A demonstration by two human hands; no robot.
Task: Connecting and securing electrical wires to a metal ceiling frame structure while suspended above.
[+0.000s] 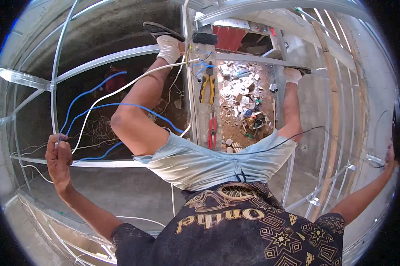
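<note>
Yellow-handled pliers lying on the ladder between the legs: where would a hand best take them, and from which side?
Grip the yellow-handled pliers by the two yellow handles, probably coming from above. They lie flat along the ladder, handles toward the person, jaws pointing away among wires.

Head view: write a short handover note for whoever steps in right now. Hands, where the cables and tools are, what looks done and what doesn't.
Left hand: closed on the blue cable and white cable by the metal frame.
Right hand: on the far-right framing; grip unclear.
Person stands astride a ladder; yellow-handled pliers and red-handled pliers rest on it.
Done: both cables reach from the ladder top to the left hand.
Left: cables hang loose, unfastened.
</note>
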